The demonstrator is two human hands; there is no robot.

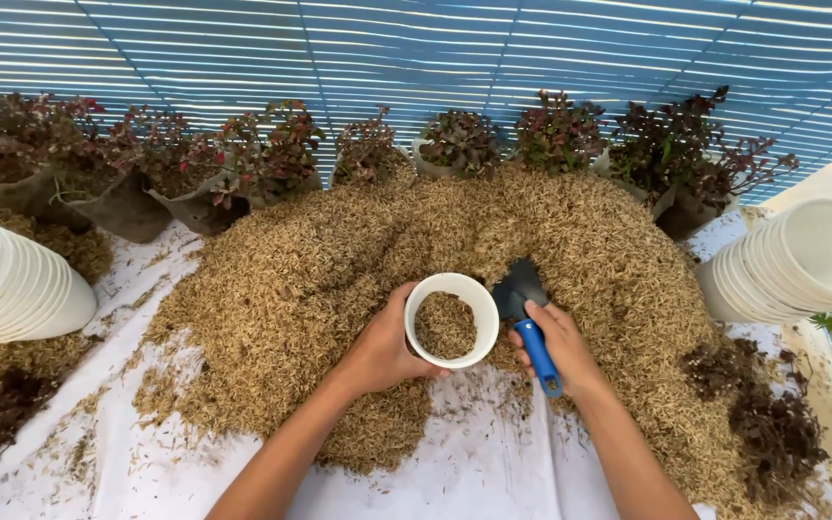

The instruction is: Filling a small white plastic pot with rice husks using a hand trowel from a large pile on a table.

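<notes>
My left hand (pixel 382 349) grips the side of a white pot (pixel 479 306) that holds some tan rice husk. The pot sits at the near edge of a big husk pile (pixel 339 250). My right hand (pixel 560 349) holds a small trowel (pixel 528 318) by its blue handle. Its dark blade lies on the pile just right of the pot's rim.
Red-leaved plants in grey bags (pixel 272 159) line the far side against a blue slatted wall. Stacks of white pots lie at the left (pixel 12 279) and right (pixel 801 260). Dark soil (pixel 772 433) is heaped at the right. A white sheet (pixel 474 472) covers the ground.
</notes>
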